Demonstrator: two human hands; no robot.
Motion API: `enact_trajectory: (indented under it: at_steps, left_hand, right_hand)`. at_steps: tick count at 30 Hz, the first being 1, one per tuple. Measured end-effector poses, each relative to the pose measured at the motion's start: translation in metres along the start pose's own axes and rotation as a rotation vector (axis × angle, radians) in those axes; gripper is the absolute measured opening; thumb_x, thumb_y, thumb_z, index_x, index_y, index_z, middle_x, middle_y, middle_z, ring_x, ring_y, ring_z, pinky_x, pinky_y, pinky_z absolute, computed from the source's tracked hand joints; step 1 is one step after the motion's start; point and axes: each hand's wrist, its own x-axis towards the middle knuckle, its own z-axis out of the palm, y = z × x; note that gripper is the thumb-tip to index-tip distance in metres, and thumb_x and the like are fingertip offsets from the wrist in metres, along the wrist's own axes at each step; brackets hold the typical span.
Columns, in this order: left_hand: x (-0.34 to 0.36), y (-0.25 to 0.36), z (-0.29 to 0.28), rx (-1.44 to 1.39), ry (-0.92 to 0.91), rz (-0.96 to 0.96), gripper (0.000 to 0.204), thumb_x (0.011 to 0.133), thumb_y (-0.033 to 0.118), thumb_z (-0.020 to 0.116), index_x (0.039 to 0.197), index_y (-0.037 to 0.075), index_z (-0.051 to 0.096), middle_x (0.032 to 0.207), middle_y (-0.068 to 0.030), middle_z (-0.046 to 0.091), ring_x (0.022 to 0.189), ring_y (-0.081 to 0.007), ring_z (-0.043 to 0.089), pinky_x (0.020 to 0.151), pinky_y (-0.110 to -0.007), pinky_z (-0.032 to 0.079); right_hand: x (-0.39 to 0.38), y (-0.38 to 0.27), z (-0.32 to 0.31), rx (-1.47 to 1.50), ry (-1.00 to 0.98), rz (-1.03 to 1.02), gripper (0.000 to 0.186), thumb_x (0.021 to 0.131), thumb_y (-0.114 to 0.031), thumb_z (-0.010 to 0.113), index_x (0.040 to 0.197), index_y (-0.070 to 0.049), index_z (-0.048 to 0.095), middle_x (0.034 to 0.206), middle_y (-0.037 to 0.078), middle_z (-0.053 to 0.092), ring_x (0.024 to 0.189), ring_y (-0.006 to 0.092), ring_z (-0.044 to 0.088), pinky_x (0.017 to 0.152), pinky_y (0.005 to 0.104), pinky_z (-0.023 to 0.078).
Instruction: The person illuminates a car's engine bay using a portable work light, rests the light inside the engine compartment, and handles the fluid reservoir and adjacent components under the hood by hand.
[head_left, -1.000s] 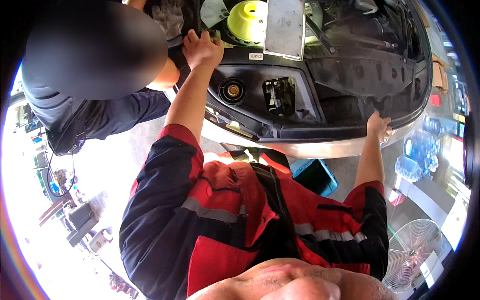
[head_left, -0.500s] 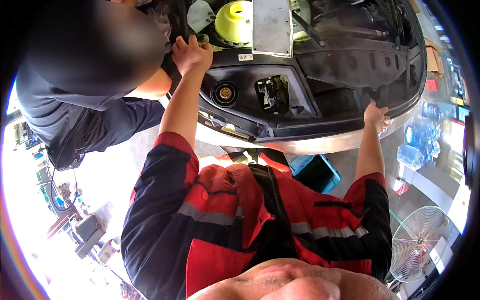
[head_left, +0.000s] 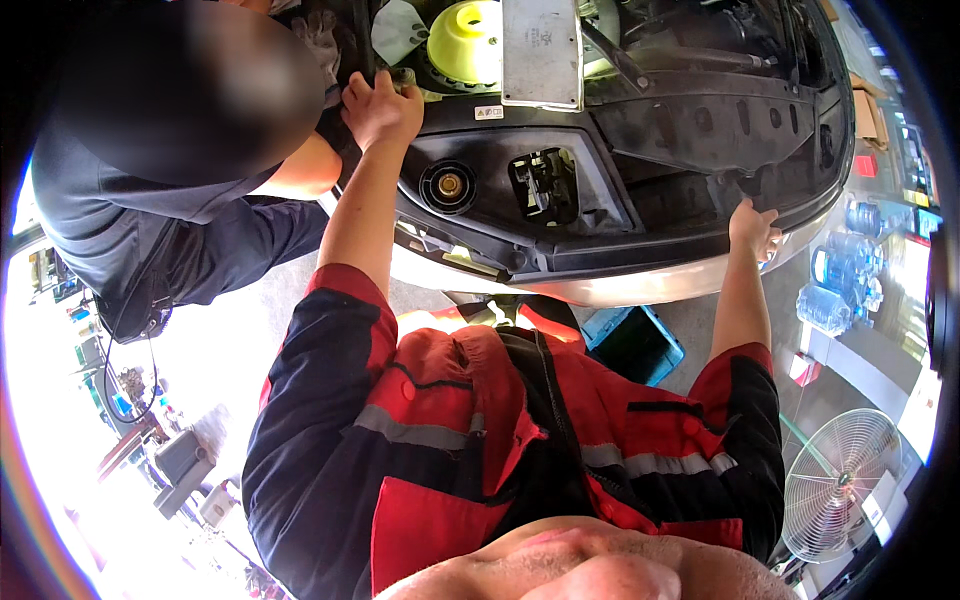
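Observation:
Ahead of me is the front of a car with its engine bay (head_left: 690, 120) uncovered. My left hand (head_left: 383, 112) leans on the dark front edge at the left, its fingers spread and bent over the trim. Close by it are a pale flat piece (head_left: 399, 32) and a yellow-green dome-shaped cover (head_left: 463, 44). Farther right, my right hand (head_left: 752, 232) rests on the car's front rim, with its fingers apart and partly bent. I see nothing held in either hand. Between them lie a round black fitting with a brass-coloured centre (head_left: 450, 187) and a square opening (head_left: 545, 187).
A co-worker (head_left: 150, 220) in dark clothes bends in at the left, close to my left arm. A flat metal plate (head_left: 542, 55) lies over the engine bay. Below the bumper stands a blue crate (head_left: 660, 350). Water bottles (head_left: 840, 270) and a fan (head_left: 842, 485) are at the right.

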Motion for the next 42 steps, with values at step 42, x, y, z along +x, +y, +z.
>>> enact_trajectory:
  at_steps: [42]
  left_hand:
    - [0.0003,-0.0024,0.0021,0.001,0.014,0.021,0.048,0.088,0.044,0.062,0.126,0.014,0.065,0.147,-0.0192,0.045,0.135,-0.0404,0.042,0.109,-0.055,0.037]
  right_hand:
    - [0.0033,0.0008,0.0046,0.056,0.016,0.015,0.075,0.092,-0.054,0.053,0.154,-0.015,0.036,0.159,0.027,0.030,0.146,0.0519,0.030,0.113,0.0649,0.031]
